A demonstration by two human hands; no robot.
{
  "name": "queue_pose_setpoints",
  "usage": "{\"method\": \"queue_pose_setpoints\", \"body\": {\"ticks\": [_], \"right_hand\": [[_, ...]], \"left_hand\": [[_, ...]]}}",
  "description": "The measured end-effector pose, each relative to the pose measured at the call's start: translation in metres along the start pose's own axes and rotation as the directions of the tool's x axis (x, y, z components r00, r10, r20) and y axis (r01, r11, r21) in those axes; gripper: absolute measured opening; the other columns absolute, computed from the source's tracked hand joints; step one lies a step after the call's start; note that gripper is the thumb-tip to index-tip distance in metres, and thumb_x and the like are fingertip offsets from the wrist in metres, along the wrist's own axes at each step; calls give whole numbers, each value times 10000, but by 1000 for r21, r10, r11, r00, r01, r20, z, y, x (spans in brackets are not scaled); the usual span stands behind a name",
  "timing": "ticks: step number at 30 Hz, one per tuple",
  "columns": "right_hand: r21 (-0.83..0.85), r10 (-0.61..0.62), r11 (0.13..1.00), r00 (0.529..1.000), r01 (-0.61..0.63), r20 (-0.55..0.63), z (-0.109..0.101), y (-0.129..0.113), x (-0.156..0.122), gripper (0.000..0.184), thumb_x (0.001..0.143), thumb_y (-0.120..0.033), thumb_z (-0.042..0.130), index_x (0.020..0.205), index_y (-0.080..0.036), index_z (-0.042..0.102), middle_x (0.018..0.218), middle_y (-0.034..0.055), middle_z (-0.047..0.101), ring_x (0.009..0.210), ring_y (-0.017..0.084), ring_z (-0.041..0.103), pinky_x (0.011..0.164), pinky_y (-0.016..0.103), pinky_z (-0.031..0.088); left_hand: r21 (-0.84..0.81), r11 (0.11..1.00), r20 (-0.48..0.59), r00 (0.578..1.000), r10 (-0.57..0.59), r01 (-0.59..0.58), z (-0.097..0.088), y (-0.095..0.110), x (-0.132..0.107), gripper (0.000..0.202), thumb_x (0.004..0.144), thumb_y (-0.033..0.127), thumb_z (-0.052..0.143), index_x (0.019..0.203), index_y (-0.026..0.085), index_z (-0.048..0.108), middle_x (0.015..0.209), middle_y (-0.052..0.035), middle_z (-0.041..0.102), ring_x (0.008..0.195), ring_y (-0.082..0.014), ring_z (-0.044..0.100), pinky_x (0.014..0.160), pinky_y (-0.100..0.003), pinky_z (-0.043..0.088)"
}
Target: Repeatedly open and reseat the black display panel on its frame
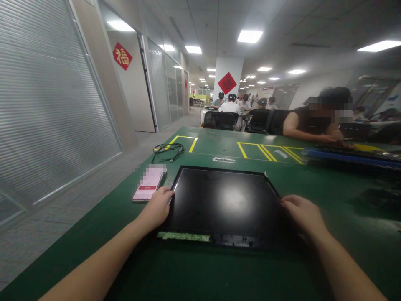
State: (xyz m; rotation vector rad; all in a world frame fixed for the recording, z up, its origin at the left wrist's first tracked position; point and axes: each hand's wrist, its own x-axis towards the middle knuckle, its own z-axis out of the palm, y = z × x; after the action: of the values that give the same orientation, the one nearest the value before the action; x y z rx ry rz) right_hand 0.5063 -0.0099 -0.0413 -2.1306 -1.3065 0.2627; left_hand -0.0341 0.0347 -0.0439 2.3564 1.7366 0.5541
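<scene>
A black display panel (216,200) lies face up in front of me on the green table (225,271). Along its near edge a green circuit board strip (184,237) is exposed. My left hand (159,205) grips the panel's left edge, fingers closed with the thumb on top. On the opposite side my right hand (304,214) pinches the right edge, its lower fingers hidden beneath. Just beyond my left hand rests a phone (146,191) with a lit screen.
A coiled black cable (171,151) lies at the far left of the table. Yellow tape marks (258,151) and a white strip (223,159) are farther back. At the right, a person (313,119) leans over the table near a blue-edged item (338,155). Chairs (219,120) stand behind.
</scene>
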Motion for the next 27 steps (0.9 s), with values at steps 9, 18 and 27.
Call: {"method": "queue_pose_setpoints", "body": {"ticks": [9, 18, 27], "right_hand": [[-18, 24, 1000, 999, -23, 37, -3, -1, 1, 273, 807, -461, 684, 862, -299, 897, 937, 91, 889, 932, 333, 800, 813, 417, 587], [-31, 78, 997, 995, -77, 60, -5, -5, -2, 300, 860, -468, 646, 907, -303, 892, 983, 106, 888, 975, 362, 797, 837, 449, 593], [-26, 130, 991, 991, -129, 23, -7, 7, 4, 351, 882, -458, 660, 1066, -281, 901, 1086, 138, 893, 1028, 382, 809, 888, 473, 622]], "left_hand": [[11, 999, 27, 999, -44, 44, 3, 2, 3, 589, 986, 15, 465, 1410, 73, 870, 1565, -278, 761, 1498, -393, 736, 1336, -550, 545], [28, 997, 36, 996, -78, 77, 2, 8, -4, 598, 1019, -14, 488, 1521, 45, 809, 1735, -315, 663, 1641, -440, 630, 1397, -619, 458], [-50, 994, 57, 994, -91, 94, -1, 10, -4, 667, 998, -31, 475, 1581, 73, 782, 1715, -270, 706, 1617, -416, 651, 1377, -592, 474]]}}
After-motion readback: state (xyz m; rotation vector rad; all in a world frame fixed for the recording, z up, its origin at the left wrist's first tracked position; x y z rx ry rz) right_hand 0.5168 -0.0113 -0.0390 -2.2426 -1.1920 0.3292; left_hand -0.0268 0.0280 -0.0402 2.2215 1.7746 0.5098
